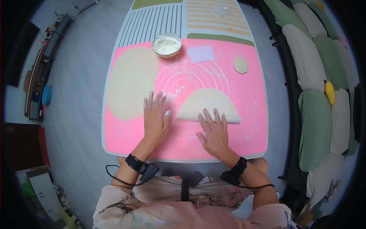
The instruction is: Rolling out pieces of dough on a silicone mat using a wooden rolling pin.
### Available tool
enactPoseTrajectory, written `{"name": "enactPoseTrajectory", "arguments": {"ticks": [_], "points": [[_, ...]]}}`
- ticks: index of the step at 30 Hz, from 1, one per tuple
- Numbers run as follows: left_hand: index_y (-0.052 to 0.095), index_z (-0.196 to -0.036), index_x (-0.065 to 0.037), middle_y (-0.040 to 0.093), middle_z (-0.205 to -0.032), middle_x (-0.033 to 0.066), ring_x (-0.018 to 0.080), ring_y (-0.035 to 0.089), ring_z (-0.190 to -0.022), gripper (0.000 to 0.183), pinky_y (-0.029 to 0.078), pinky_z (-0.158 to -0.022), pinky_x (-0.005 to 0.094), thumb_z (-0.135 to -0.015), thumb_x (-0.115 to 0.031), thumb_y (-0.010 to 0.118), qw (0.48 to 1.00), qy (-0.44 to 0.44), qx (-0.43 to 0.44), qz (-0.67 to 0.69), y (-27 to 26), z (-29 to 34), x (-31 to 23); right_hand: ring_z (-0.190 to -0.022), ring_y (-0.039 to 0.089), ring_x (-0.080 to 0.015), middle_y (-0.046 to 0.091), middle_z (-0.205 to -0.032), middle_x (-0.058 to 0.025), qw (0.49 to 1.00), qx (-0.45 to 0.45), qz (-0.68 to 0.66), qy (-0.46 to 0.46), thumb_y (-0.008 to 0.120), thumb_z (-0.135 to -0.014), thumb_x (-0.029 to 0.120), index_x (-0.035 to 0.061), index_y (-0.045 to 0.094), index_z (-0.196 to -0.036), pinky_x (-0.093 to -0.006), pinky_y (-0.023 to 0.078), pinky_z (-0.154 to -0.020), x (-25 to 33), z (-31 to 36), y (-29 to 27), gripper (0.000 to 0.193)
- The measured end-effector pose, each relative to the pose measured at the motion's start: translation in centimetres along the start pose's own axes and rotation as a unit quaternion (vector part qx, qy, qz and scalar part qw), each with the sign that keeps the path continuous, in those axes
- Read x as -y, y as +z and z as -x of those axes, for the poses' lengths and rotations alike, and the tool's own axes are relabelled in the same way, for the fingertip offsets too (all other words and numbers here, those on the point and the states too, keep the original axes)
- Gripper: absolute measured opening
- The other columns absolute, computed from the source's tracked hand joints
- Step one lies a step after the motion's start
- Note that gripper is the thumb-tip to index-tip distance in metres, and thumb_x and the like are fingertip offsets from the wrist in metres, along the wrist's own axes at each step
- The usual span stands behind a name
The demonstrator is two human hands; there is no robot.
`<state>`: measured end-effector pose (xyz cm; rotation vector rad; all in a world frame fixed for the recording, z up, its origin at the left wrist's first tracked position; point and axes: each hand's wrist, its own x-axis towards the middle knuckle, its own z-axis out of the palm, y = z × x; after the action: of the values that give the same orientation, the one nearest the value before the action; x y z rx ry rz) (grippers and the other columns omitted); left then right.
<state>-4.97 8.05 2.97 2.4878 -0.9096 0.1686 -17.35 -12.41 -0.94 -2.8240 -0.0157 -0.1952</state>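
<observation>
Head view: right hand [214, 131], fingers spread, on the rolled near edge [187, 115] of that pale half-round dough sheet [207, 100] atop the flat pink mat [249, 89], left hand [155, 119] loosely spread alongside, and lopsided pressure could skew it!

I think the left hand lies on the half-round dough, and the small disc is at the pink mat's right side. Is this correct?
Not the left hand: the head view shows the right hand on the half-round dough. The disc is indeed at the right side of the mat.
</observation>
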Motion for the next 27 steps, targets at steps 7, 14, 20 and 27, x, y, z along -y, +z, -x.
{"name": "enactPoseTrajectory", "arguments": {"ticks": [7, 14, 20, 27], "points": [[0.058, -0.118, -0.001, 0.065, -0.105, 0.0133, 0.0235, 0.06, -0.096, 0.029, 0.045, -0.085, 0.0361, -0.097, -0.02, 0.05, 0.939, -0.184, 0.101, 0.273, 1.2, 1.6, -4.9, -0.142, 0.022, -0.0401, 0.032, -0.154, -0.0109, 0.986, -0.077, 0.117, 0.095, 0.043, -0.095, 0.05, 0.0147, 0.043, -0.144, -0.0613, 0.012, -0.114, -6.8, -12.7, 0.0, 0.061], [0.051, -0.119, 0.001, 0.064, -0.114, 0.0178, 0.0272, 0.063, -0.108, 0.038, 0.052, -0.096, 0.0368, -0.098, -0.03, 0.049, 0.475, -0.487, 0.176, 0.711, 3.9, 3.8, -4.0, -0.142, 0.025, -0.0388, 0.034, -0.152, -0.0167, 1.0, -0.027, -0.001, 0.01, 0.05, -0.094, 0.035, 0.0101, 0.042, -0.143, -0.0546, 0.016, -0.115, 0.8, 1.6, 0.1, 0.056], [0.048, -0.121, 0.002, 0.06, -0.118, 0.0244, 0.0342, 0.063, -0.107, 0.047, 0.053, -0.095, 0.0432, -0.095, -0.037, 0.053, 0.422, -0.51, 0.166, 0.731, 4.2, 5.2, -4.2, -0.128, 0.04, -0.0391, 0.045, -0.138, -0.0206, 0.989, -0.118, 0.013, 0.084, 0.058, -0.088, 0.022, 0.0065, 0.048, -0.138, -0.0516, 0.029, -0.108, -2.2, 11.2, -3.0, 0.053], [0.049, -0.12, -0.001, 0.062, -0.11, 0.0197, 0.0305, 0.066, -0.099, 0.052, 0.054, -0.091, 0.0429, -0.093, -0.043, 0.056, 0.503, -0.529, 0.124, 0.672, 4.5, 5.0, -4.9, -0.096, 0.053, -0.0337, 0.053, -0.104, -0.0164, 0.984, -0.105, -0.13, 0.055, 0.069, -0.078, 0.006, 0.0018, 0.061, -0.113, -0.0431, 0.043, -0.086, -4.0, 12.0, -4.5, 0.037]]}}
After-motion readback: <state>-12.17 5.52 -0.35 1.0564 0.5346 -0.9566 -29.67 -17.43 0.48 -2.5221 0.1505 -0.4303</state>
